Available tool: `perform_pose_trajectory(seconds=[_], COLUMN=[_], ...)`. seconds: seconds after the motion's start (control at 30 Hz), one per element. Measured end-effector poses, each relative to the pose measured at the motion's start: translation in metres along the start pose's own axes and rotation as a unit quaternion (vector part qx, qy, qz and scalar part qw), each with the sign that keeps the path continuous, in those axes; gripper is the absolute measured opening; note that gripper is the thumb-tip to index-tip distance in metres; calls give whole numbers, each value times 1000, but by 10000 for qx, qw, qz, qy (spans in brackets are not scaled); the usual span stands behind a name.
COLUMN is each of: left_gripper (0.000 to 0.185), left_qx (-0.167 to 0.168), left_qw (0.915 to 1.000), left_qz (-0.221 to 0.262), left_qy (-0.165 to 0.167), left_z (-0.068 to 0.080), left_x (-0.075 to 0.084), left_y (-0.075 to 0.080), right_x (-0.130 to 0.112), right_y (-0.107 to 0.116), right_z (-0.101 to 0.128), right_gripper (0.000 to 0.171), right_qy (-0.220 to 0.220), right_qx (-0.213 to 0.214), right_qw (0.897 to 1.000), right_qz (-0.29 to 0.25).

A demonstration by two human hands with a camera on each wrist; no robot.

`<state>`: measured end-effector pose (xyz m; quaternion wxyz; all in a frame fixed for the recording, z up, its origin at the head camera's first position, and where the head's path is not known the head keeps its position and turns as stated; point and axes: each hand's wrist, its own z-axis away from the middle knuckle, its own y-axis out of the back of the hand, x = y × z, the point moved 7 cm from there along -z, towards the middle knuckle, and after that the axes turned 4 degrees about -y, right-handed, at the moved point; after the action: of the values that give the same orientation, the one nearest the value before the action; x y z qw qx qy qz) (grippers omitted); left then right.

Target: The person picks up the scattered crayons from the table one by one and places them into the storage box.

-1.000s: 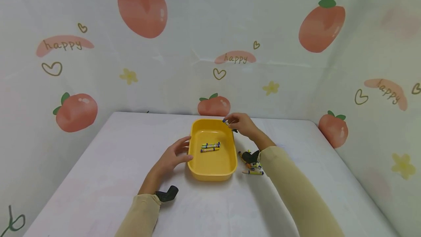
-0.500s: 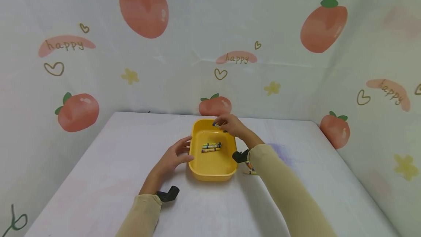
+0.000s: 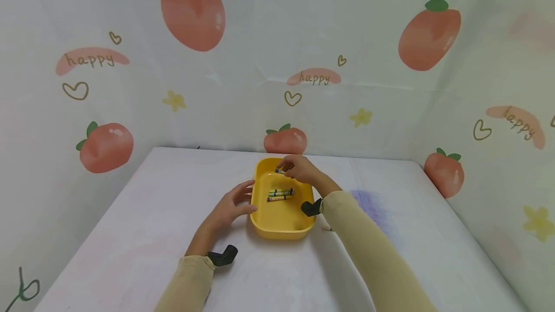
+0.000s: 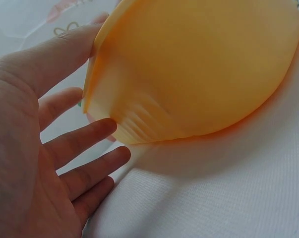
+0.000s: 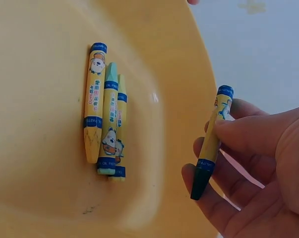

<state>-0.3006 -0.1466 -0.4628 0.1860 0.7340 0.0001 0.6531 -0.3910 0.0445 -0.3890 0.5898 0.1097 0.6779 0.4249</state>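
Pinching a short dark-tipped crayon in a yellow-and-blue paper wrapper between thumb and curled fingers, the person's right hand now hangs over the far inner part of the yellow rounded-rectangular plastic tray. One second ago that hand was at the tray's far right rim, half outside it; half a second ago it was crossing the rim. It has moved leftward and inward, so the held crayon is now above the tray's floor, not yet touching it as far as the wrist view shows.

Three wrapped crayons, one yellow-tipped, one pale green, one partly hidden beneath, lie side by side and touching on the tray floor, unmoved across all three moments. The held crayon is near them but apart.

The left hand rests with straight, spread fingers against the tray's left outer wall, thumb up along the rim; it grasps nothing and has kept its place. The tray itself has not shifted.

My reading: the carry is nearly complete and only the set-down remains.

A loose group of crayons seen earlier on the white cloth-covered table, right of the tray, is now hidden behind the right beige sleeve. Black wrist-mounted devices sit at both cuffs.
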Motion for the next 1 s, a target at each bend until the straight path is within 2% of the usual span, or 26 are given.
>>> perform_pose_trajectory(seconds=[0.33,0.47,0.73,1.0], left_gripper=[74,74,74,73], left_qx=[-4,-4,19,21], left_qw=[9999,9998,9999,9999], left_qz=[-113,-151,-146,-130], left_qy=[-88,-118,-81,-111], left_z=[0,0,1,-1], left_x=[4,5,5,1], left_y=[0,0,0,-1], right_x=[-3,-1,1,13], right_y=[5,10,25,38], right_z=[3,6,16,30], right_gripper=[24,24,24,24], right_qy=[164,115,301,333], right_qx=[200,273,504,671], right_qw=[9996,9995,9979,9946], right_qz=[140,-73,-277,-721])
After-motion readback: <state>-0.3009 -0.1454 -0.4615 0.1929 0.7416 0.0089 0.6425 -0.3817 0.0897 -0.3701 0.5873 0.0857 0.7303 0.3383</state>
